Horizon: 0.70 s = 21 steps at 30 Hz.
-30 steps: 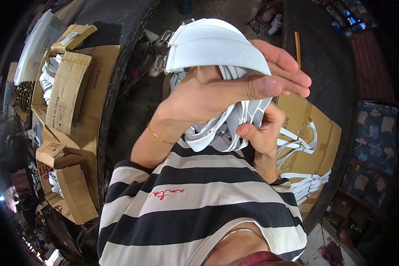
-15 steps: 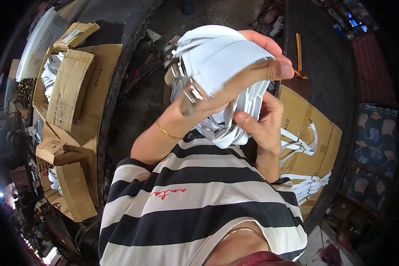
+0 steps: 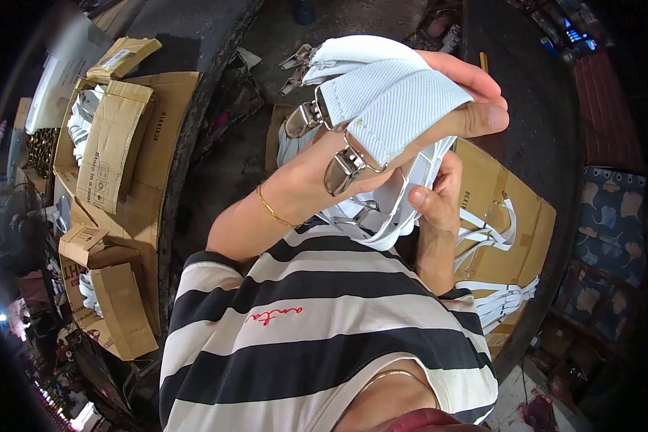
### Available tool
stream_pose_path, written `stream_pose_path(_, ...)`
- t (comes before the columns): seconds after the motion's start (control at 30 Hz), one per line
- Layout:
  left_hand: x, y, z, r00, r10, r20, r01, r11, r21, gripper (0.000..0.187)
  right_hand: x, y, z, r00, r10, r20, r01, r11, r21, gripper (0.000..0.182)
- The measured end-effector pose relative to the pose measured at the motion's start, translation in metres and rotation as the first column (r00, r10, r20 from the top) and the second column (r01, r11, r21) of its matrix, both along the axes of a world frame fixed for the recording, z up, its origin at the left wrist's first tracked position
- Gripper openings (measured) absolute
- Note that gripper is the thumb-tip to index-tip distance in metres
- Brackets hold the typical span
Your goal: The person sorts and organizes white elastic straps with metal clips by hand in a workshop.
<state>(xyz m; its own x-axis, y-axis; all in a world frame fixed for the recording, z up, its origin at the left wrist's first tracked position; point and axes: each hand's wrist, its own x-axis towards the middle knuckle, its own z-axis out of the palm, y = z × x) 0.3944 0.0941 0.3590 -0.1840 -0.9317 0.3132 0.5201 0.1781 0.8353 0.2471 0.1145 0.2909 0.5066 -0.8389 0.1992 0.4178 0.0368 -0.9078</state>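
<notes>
"White ribbed straps (image 3: 425, 93) are seen at 1 o'clock from the middle of the view. How are they borne?"

"By the left hand (image 3: 446, 129), at 2 o'clock. They are laid over it, between thumb and fingers, which are held well parted rather than closed; by this, it seems, the bands are spread side by side and not bunched."

"And the metal clips (image 3: 345, 171)?"

"At least 4 can be counted around 12 o'clock, 2 by the wrist and 2 beyond. They are let hang loose, probably so that tangling is avoided."

"What is done with the right hand (image 3: 439, 198)?"

"It is held half curled at 3 o'clock, against the hanging loops (image 3: 392, 234), perhaps so that the slack is steadied. Whether any strap is pinched cannot be told, since its fingers are partly hidden."

"And nearby?"

"At 4 o'clock, more straps (image 3: 504, 302) are laid on a cardboard sheet (image 3: 482, 173), by which they are presumably shielded from the dark surface (image 3: 522, 140) beneath. At 10 o'clock, other white bands (image 3: 84, 119) are contained by an open carton (image 3: 111, 144)."
</notes>
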Motion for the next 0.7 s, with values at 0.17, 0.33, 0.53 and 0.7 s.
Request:
stream_pose_path(0.17, 0.0, -0.004, 0.0, 0.992, -0.114, 0.05, 0.118, 0.988, -0.096, 0.028, 0.002, 0.002, -0.006, 0.996, -0.052, 0.069, 0.054, 0.998, -0.031, 0.061)
stream_pose_path(0.33, -0.003, 0.007, 0.033, 0.963, -0.062, 0.263, 0.058, 0.998, 0.023, 0.031, 0.0, 0.002, -0.01, 0.994, -0.078, 0.08, 0.093, 0.974, -0.206, 0.064)
stream_pose_path(0.53, -0.001, 0.006, 0.014, 0.966, -0.047, 0.253, 0.05, 0.999, -0.006, 0.019, 0.002, 0.01, 0.012, 0.981, -0.074, -0.18, 0.042, 0.984, -0.174, 0.068)
stream_pose_path(0.7, -0.013, -0.005, -0.008, 0.978, -0.207, 0.017, 0.207, 0.978, -0.009, 0.02, 0.002, 0.004, 0.019, 0.915, -0.187, -0.358, 0.108, 0.967, -0.23, 0.046)
